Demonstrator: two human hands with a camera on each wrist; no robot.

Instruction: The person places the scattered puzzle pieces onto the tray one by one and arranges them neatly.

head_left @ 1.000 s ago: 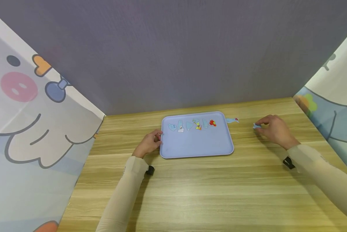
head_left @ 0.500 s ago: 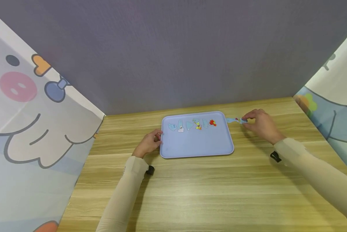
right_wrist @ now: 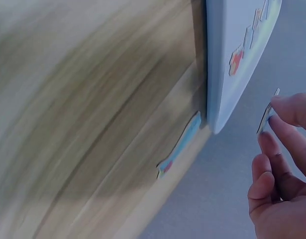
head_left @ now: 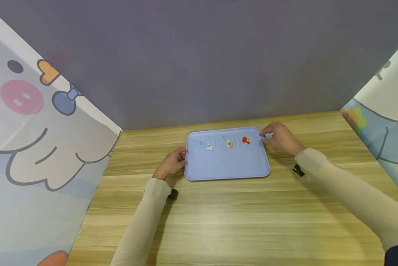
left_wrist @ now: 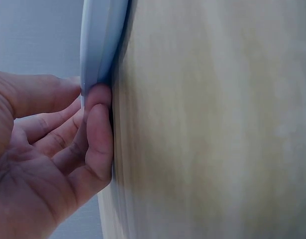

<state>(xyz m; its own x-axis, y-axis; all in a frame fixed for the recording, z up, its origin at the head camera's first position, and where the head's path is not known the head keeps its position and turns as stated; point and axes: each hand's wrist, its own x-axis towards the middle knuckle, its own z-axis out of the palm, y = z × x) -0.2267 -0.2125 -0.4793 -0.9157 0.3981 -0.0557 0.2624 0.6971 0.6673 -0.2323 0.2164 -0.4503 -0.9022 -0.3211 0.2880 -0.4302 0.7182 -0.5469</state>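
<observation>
A pale lilac tray [head_left: 227, 164] lies on the table, with several flat puzzle pieces in a row along its far half. My left hand [head_left: 171, 163] pinches the tray's left edge; in the left wrist view the thumb is on the rim and fingertips are below it. Between thumb and fingers, my right hand [head_left: 282, 138] pinches a small thin puzzle piece [right_wrist: 266, 117], held raised near the tray's right rim. Just outside that rim, a long light-blue puzzle piece [right_wrist: 180, 144] rests on the wood, partly covered by the right hand in the head view.
The row on the tray ends at the right with a red puzzle piece [head_left: 246, 140]; light-blue ones [head_left: 218, 142] lie to its left. A grey wall [head_left: 199, 66] rises behind the wooden table [head_left: 219, 218]. Cartoon-printed panels [head_left: 36, 140] flank both sides.
My right hand has moved left with its puzzle piece, from the bare wood at the right, past the long piece, to the tray's right rim. The left hand stays on the tray edge.
</observation>
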